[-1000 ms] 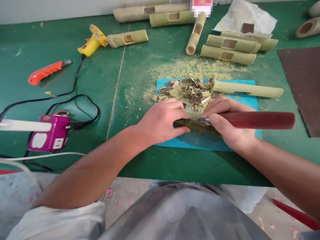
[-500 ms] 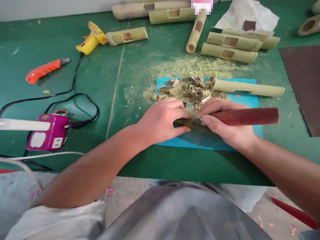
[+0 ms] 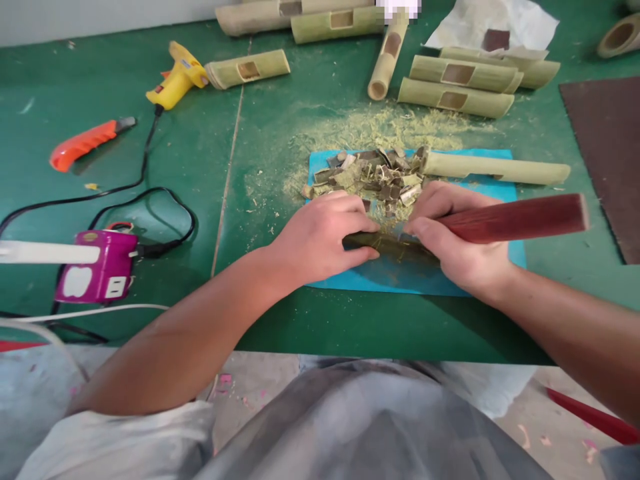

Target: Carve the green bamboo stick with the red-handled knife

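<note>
My left hand [image 3: 330, 233] is closed around the left end of a dark green bamboo tube [image 3: 395, 247], which lies over a blue mat [image 3: 500, 267]. My right hand [image 3: 455, 240] grips a carving tool with a thick red-brown wooden handle [image 3: 525, 219]. The tool's short metal blade [image 3: 400, 230] meets the upper side of the tube, and its exact tip is hard to make out. Beyond my hands, a pile of bamboo chips [image 3: 380, 177] and shavings covers the back of the mat. A pale bamboo piece [image 3: 495, 167] lies at the mat's back right.
Several notched bamboo tubes [image 3: 455, 97] lie at the back, near a white paper sheet [image 3: 490, 27]. On the left are a yellow glue gun [image 3: 177, 77], an orange utility knife [image 3: 90, 143], and a purple power adapter [image 3: 95, 267] with cables. A brown sheet [image 3: 605, 160] lies right.
The tool handle has swung so its butt end sits higher and farther right. My right hand has shifted slightly with it. My left hand keeps its hold on the tube.
</note>
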The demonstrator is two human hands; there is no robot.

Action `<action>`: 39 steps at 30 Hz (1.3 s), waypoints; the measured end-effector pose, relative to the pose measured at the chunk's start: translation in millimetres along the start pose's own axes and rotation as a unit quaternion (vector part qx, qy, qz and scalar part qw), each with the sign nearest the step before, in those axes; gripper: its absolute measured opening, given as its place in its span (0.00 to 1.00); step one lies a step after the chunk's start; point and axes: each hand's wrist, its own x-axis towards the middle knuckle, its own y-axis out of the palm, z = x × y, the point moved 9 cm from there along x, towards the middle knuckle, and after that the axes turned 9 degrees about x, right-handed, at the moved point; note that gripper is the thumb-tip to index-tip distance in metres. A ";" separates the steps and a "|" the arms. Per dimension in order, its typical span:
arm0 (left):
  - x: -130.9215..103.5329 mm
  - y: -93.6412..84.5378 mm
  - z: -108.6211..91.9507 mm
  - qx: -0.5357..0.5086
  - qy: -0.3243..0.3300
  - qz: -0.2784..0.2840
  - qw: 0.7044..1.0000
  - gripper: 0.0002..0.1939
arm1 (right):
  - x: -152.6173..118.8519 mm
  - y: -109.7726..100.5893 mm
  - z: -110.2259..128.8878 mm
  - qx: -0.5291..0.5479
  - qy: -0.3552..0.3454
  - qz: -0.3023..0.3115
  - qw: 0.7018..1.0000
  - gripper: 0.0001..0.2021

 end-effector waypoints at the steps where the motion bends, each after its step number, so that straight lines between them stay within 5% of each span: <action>1: -0.2 -0.4 -0.4 -0.001 0.003 -0.003 1.000 0.12 | -1.0 -1.6 0.7 0.000 -0.007 -0.008 1.000 0.14; 12: 0.1 0.0 0.2 0.005 0.000 -0.009 1.000 0.12 | -10.1 -11.4 -0.9 0.031 -0.036 -0.054 0.997 0.13; 24: 0.1 -0.7 -1.6 -0.004 -0.003 0.003 1.000 0.08 | -2.0 4.3 -12.6 0.026 0.046 0.039 0.998 0.05; 39: 0.5 1.0 -0.4 0.003 -0.010 0.014 1.000 0.09 | 1.5 6.8 -6.0 0.007 0.038 0.042 0.998 0.08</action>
